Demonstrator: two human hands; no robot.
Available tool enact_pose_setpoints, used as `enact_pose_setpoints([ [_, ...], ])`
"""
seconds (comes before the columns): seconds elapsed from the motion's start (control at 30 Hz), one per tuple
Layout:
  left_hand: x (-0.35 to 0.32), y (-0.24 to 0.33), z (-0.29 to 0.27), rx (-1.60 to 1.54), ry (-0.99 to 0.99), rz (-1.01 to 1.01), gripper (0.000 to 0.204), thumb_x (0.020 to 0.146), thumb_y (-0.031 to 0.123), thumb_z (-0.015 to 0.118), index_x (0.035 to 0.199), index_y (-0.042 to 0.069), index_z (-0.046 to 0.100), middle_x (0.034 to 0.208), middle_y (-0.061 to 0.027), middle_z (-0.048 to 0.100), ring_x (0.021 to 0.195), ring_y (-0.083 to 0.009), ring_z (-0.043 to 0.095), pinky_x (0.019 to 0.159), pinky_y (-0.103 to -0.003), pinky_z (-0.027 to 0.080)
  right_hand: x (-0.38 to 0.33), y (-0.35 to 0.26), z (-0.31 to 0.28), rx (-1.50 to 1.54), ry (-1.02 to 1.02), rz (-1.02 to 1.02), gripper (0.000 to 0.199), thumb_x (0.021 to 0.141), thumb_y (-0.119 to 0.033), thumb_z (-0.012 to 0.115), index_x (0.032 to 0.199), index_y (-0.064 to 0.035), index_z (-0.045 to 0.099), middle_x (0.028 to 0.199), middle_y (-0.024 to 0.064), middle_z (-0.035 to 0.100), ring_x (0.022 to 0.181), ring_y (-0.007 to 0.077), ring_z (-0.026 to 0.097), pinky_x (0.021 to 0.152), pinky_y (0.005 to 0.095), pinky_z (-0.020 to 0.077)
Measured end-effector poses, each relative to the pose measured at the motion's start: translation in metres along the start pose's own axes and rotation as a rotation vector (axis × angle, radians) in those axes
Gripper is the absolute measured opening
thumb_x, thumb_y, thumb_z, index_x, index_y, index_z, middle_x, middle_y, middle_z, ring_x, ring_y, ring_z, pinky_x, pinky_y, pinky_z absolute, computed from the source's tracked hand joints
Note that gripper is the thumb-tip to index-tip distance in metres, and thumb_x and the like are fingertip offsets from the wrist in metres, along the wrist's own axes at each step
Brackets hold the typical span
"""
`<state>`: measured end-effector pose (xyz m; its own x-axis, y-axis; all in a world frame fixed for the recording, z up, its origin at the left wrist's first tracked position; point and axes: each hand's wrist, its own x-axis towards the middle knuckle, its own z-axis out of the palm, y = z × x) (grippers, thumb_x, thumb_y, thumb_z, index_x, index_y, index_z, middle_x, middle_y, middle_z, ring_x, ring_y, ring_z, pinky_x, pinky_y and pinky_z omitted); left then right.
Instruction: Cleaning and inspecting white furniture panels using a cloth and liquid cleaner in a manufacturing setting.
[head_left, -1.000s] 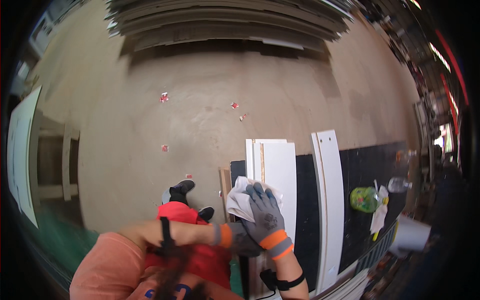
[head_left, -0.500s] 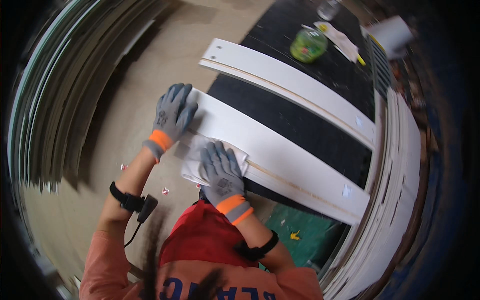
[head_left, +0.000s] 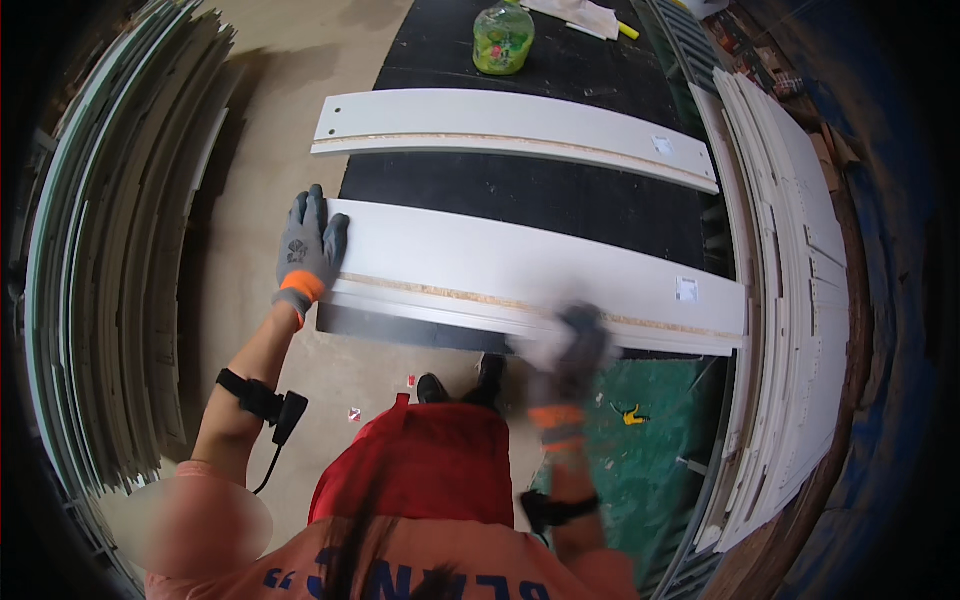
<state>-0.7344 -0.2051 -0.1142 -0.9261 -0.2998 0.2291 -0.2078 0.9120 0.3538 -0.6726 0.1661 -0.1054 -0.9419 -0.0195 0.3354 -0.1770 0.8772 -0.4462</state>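
Note:
A long white panel (head_left: pixel 500 250) with a raw particleboard strip along its near side lies across the black work surface. At its left end is my left hand (head_left: pixel 310 245), in a grey glove with an orange cuff, its fingers stretched out along the end edge and touching it. My right hand (head_left: pixel 578 355), gloved alike, is smeared by motion over the panel's near edge, right of the middle. A white cloth (head_left: pixel 535 350) shows blurred under that hand; its fingers cannot be made out clearly. A small white label (head_left: pixel 687 290) sits near the panel's right end.
A second, narrower white panel (head_left: pixel 500 118) lies farther back, beneath a green-labelled plastic bottle (head_left: pixel 502 40) in the picture. Stacked boards stand at the left (head_left: pixel 120 260) and right (head_left: pixel 790 330). A yellow object (head_left: pixel 632 415) rests on the green surface (head_left: pixel 650 470).
My right hand has moved rightward along the near edge with the cloth. My left hand stays at the panel's left end. The view has turned, so the panels lie more level.

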Motion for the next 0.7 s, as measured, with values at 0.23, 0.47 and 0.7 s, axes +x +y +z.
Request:
enact_pose_setpoints([
  [0.23,0.001,-0.010,-0.001,0.028,0.007,0.073,0.060,0.097,0.037,0.047,0.140,-0.003,0.037,0.139,-0.0283,0.042,0.128,-0.0435,0.041,0.107,-0.044,0.035,-0.009,-0.043,0.010,-0.126,-0.205,-0.232,0.051,0.086,-0.023,0.058,0.132,-0.0049,0.051,0.144,0.0127,0.044,0.140,0.0310,0.031,0.116,0.0543,0.0158],
  [0.47,0.005,0.002,0.003,0.043,-0.012,0.075,0.060,0.097,0.036,0.047,0.140,-0.005,0.037,0.140,-0.0285,0.042,0.128,-0.0439,0.041,0.109,-0.044,0.033,-0.011,-0.077,0.024,-0.072,-0.172,-0.149,0.055,0.080,-0.030,0.062,0.129,-0.0072,0.053,0.141,0.0141,0.047,0.137,0.0316,0.033,0.113,0.0584,0.0176],
  [0.7,0.003,-0.011,0.001,0.058,0.006,0.087,0.060,0.098,0.037,0.045,0.139,-0.006,0.039,0.140,-0.0282,0.042,0.131,-0.0424,0.040,0.111,-0.043,0.031,-0.004,0.020,-0.009,-0.058,-0.269,0.182,0.063,0.080,-0.017,0.058,0.140,-0.0060,0.041,0.148,0.0129,0.039,0.139,0.0281,0.033,0.116,0.0528,0.0149],
])
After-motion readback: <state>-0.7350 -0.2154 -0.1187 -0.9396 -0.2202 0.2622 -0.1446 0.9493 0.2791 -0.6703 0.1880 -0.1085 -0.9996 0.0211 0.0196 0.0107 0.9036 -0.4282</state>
